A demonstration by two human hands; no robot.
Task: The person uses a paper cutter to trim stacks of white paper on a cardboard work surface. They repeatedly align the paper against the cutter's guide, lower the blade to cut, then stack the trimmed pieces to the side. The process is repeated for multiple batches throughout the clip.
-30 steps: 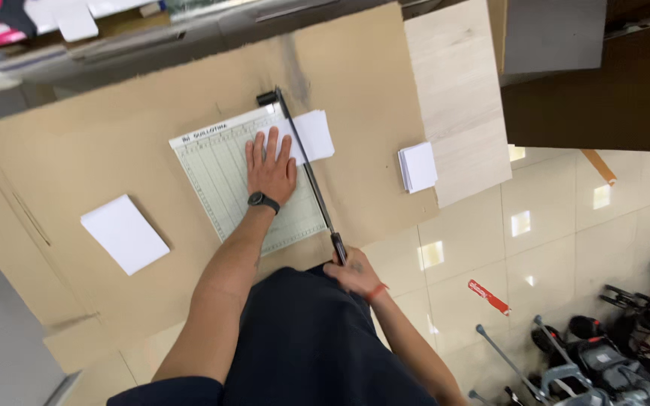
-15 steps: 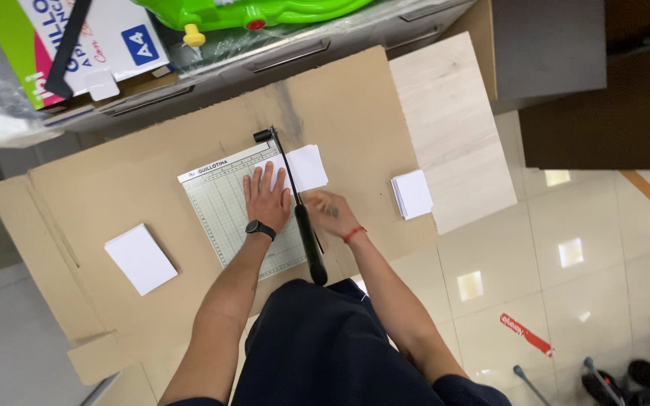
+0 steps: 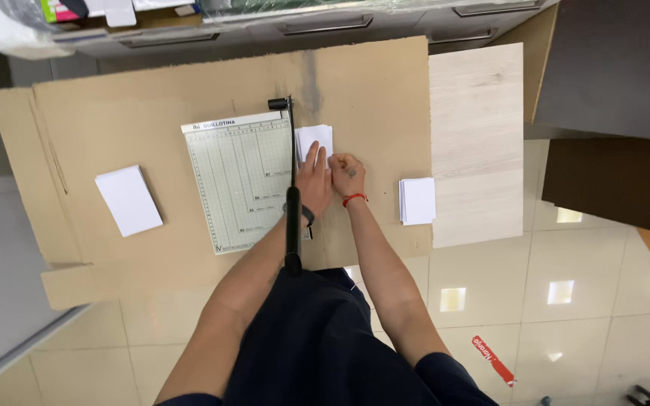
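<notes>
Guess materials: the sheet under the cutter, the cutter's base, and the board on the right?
Sheet under the cutter: brown corrugated cardboard, matte, with fold creases and flap edges. Cutter base: pale green, smooth, with a printed grid; plastic or coated metal, can't tell. Board on the right: pale wood grain, probably laminate. Left hand rests on small white paper.

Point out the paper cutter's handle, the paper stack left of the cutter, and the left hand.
Cutter handle (image 3: 293, 225), head view: middle of the black grip.
Left paper stack (image 3: 129, 199), head view: centre of the top sheet.
Left hand (image 3: 314, 180), head view: back of the hand.
</notes>
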